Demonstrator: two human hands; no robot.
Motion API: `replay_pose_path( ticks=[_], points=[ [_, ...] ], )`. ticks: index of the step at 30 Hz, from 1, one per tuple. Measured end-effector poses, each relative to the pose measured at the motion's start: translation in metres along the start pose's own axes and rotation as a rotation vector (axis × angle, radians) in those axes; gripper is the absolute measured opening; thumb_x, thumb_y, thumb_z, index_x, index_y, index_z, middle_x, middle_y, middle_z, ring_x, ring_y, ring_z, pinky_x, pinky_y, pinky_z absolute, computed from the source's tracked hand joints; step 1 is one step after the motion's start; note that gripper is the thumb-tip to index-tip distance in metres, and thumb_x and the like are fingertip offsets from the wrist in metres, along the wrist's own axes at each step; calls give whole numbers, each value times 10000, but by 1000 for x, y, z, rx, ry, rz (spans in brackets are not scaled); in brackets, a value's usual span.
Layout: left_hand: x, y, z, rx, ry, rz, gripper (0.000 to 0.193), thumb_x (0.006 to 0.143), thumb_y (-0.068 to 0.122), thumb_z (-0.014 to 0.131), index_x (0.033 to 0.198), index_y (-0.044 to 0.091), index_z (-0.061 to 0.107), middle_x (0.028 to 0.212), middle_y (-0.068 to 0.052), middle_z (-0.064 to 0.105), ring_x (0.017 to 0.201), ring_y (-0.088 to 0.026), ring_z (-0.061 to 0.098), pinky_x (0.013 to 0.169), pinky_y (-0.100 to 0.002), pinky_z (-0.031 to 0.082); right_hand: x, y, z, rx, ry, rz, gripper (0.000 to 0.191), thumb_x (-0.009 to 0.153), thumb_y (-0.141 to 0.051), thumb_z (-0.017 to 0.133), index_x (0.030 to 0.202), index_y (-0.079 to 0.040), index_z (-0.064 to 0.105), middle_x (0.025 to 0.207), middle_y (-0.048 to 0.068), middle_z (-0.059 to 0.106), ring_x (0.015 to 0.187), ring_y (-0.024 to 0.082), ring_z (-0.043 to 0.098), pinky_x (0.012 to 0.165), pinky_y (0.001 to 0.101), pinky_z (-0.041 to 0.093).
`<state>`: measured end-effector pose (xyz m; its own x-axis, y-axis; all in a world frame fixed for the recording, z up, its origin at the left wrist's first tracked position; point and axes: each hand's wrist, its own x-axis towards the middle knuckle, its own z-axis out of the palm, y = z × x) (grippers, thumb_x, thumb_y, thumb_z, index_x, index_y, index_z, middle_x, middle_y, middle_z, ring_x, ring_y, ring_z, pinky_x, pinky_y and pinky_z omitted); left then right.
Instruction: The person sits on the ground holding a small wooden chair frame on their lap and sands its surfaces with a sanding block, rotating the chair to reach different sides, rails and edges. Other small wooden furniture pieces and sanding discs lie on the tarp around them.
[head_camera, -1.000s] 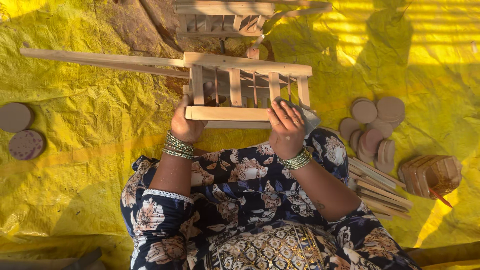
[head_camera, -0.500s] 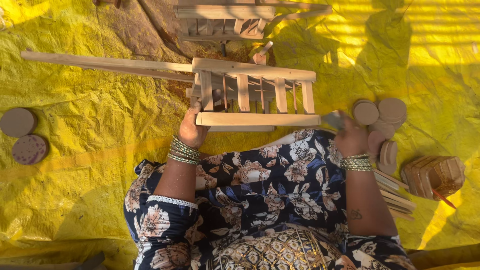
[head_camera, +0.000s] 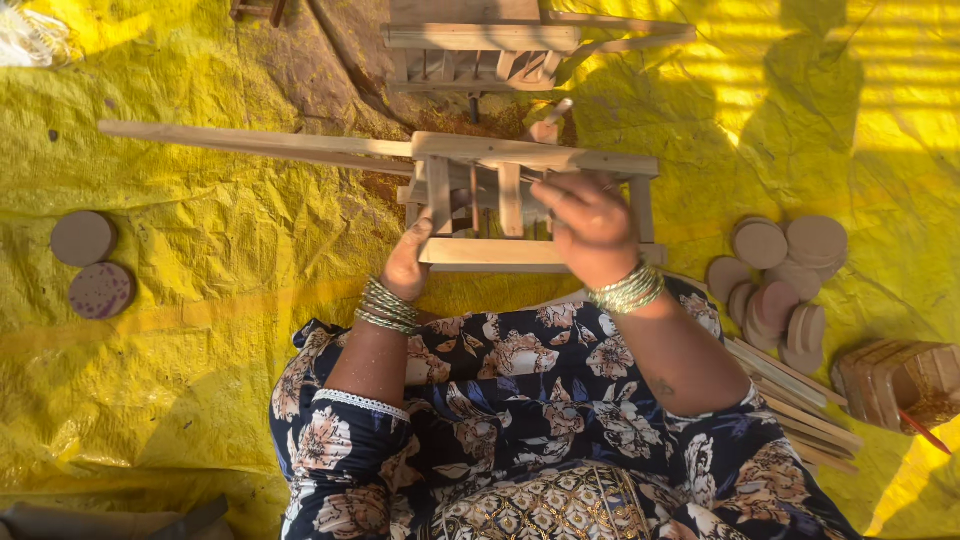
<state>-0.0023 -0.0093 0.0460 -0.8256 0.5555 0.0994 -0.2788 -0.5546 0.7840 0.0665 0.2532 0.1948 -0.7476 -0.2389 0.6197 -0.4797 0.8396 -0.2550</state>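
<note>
Head view: left hand (head_camera: 408, 262) grips the near rail of the wooden slatted frame (head_camera: 530, 200), fingers closed on it. Right hand (head_camera: 590, 225) rests over the slats, fingers curled on one. Frame sits on yellow tarp (head_camera: 200, 380) just ahead of the lap. Wooden discs (head_camera: 775, 270) lie right, two discs (head_camera: 90, 262) left.

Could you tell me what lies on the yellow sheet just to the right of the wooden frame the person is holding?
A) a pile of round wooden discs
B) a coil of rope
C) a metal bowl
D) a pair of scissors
A: a pile of round wooden discs lies on the yellow sheet, right of the wooden frame that the right hand rests on.
</note>
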Motion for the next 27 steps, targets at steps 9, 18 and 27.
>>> replay_pose_path(
  ticks=[9,18,27],
  points=[
    [7,-20,-1,20,11,320,825,1022,524,575,1641,73,268,1617,-137,441,1455,-244,492,1227,-382,398,7,-11,4,66,-212,-40,473,814,71,599,1193,-163,759,1242,30,727,1042,243,705,1048,454,526],
    [11,-21,3,80,103,213,902,950,604,617,1570,-7,381,1552,-129,486,1415,-231,483,1167,-380,404,14,-12,10,81,-175,-42,446,822,85,607,1182,-136,749,1228,57,712,1083,286,701,955,393,561],
    [8,-20,13,207,29,317,930,996,684,550,1559,-43,406,1525,-191,527,1419,-297,505,1227,-418,374,7,-51,15,70,-224,-11,451,810,52,649,1194,-154,765,1211,47,730,1061,245,678,1002,438,542]
  ],
)
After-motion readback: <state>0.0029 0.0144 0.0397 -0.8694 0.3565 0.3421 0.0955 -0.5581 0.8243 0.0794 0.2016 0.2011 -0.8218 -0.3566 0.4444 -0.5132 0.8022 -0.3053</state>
